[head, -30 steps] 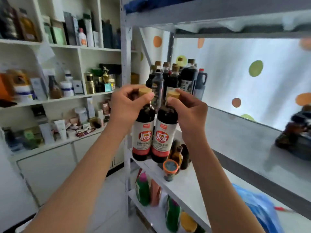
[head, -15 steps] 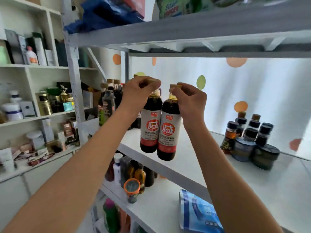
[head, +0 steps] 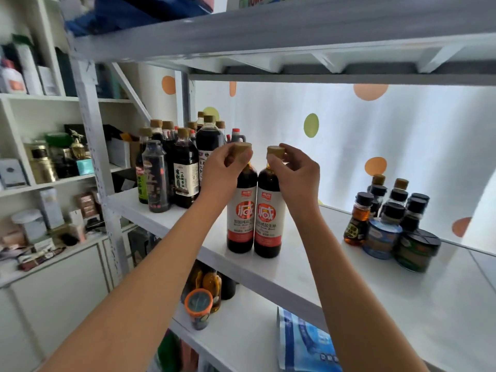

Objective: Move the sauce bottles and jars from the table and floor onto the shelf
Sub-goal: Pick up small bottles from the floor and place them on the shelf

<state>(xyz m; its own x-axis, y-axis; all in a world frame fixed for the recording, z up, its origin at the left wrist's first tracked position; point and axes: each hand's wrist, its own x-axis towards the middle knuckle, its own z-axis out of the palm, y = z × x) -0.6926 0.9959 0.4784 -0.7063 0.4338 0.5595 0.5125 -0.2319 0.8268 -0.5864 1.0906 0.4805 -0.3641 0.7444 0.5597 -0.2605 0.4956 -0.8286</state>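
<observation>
Two dark sauce bottles are stood upright and side by side, touching, on the white shelf point(head: 303, 267) close to its front edge, about midway along the visible board. The left bottle point(head: 240, 218) and the right bottle point(head: 269, 224) carry matching white and red labels with a large red character. Each is capped in tan. The left bottle's cap point(head: 243, 149) is pinched by the curled fingers of the left hand point(head: 224, 171); the right bottle's cap point(head: 276, 151) is gripped likewise by the right hand point(head: 296, 170). Both forearms are reached up from the lower edge of the view.

Toward the left end of the same shelf, a cluster of tall dark bottles point(head: 179, 167) is grouped, well apart from the held pair. Toward the right end, a group of small black-capped jars point(head: 394, 208) is set, with a small amber bottle point(head: 358, 221), a blue-labelled jar point(head: 382, 238) and a green-labelled jar point(head: 416, 251) at its front.

On the shelf board below, an orange-lidded jar point(head: 198, 307) and a blue packet point(head: 306, 345) are seen. Above, another grey shelf board point(head: 268, 33) is fixed. A white cabinet point(head: 40, 157) with assorted boxes and containers is noted at far left; its contents are too blurred to identify.
</observation>
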